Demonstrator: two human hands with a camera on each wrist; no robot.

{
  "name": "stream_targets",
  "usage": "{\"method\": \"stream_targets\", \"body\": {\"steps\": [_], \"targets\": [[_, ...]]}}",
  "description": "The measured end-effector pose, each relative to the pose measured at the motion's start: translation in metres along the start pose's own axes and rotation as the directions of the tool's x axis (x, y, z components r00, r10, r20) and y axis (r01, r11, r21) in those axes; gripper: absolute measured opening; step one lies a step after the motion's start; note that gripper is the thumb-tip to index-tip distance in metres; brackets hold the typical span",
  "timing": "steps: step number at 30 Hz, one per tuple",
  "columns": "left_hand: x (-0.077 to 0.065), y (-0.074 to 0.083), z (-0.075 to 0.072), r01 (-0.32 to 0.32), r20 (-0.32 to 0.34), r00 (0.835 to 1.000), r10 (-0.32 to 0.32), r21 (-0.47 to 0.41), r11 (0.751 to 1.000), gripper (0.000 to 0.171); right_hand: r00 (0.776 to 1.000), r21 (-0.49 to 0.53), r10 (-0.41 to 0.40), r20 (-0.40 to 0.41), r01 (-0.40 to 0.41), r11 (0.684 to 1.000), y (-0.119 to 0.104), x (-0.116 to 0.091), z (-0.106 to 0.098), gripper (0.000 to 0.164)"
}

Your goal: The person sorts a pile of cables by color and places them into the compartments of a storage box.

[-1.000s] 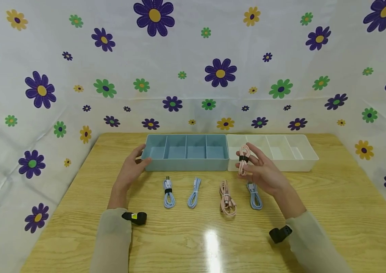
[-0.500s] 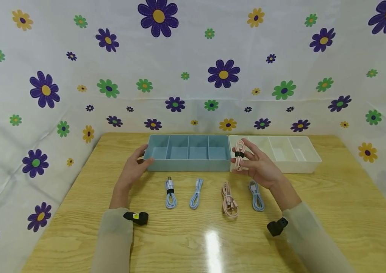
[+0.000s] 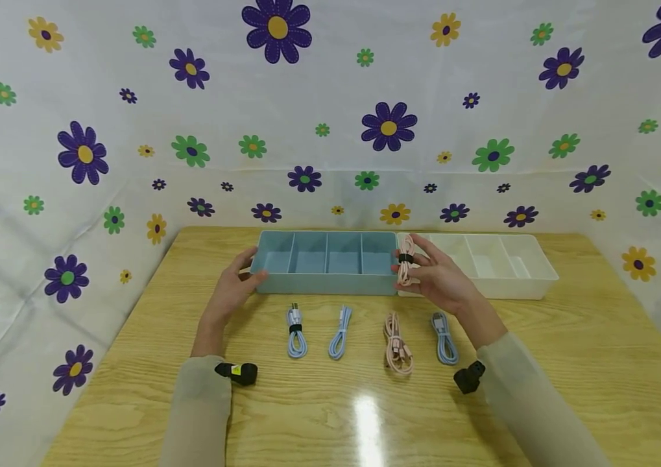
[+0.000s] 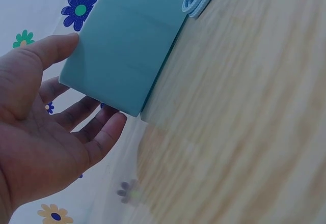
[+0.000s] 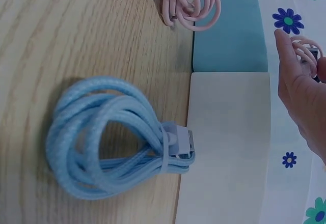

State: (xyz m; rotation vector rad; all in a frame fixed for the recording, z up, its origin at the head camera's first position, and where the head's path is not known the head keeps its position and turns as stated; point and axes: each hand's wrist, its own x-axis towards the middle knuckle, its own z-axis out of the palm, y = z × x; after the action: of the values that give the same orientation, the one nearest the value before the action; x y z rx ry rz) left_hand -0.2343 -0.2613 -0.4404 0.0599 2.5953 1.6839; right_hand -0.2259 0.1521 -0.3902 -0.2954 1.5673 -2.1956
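A coiled pink cable with a black strap is pinched upright between the thumb and fingers of my right hand. It hangs over the near-left end of the cream divided box. In the right wrist view, only part of this cable shows at the right edge. My left hand holds the left end of the blue divided box, its thumb at the front rim. In the left wrist view, the fingers bend round the end wall of that box.
On the wooden table, before the boxes, lie a blue cable with a black strap, a thin blue cable, a pink cable and another blue cable. Flowered cloth rises behind the table.
My right hand has moved slightly left with the pink cable, toward the join between the boxes. The head view has shifted a little. My left hand stays at the blue box's end.
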Motion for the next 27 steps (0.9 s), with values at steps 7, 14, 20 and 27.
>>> {"method": "stream_targets", "body": {"steps": [7,14,20,27], "targets": [[-0.001,0.0,-0.001,0.002,-0.006,1.0,-0.002,0.001,1.0,0.068,1.0,-0.044,0.022,0.013,-0.022,0.999,-0.001,0.013,0.008,0.079],[-0.001,0.002,0.0,-0.001,-0.009,1.0,0.001,0.001,1.0,0.067,1.0,-0.095,0.021,0.008,-0.02,0.995,-0.004,0.024,0.014,0.079],[-0.002,0.003,-0.001,-0.004,-0.004,1.0,0.004,-0.013,1.0,0.067,1.0,-0.084,0.024,-0.019,-0.025,0.996,-0.006,0.032,0.018,0.08],[-0.002,0.002,-0.002,-0.011,-0.001,1.0,0.011,-0.027,1.0,0.068,0.999,-0.056,0.017,-0.051,-0.02,0.998,-0.005,0.039,0.017,0.081]]}}
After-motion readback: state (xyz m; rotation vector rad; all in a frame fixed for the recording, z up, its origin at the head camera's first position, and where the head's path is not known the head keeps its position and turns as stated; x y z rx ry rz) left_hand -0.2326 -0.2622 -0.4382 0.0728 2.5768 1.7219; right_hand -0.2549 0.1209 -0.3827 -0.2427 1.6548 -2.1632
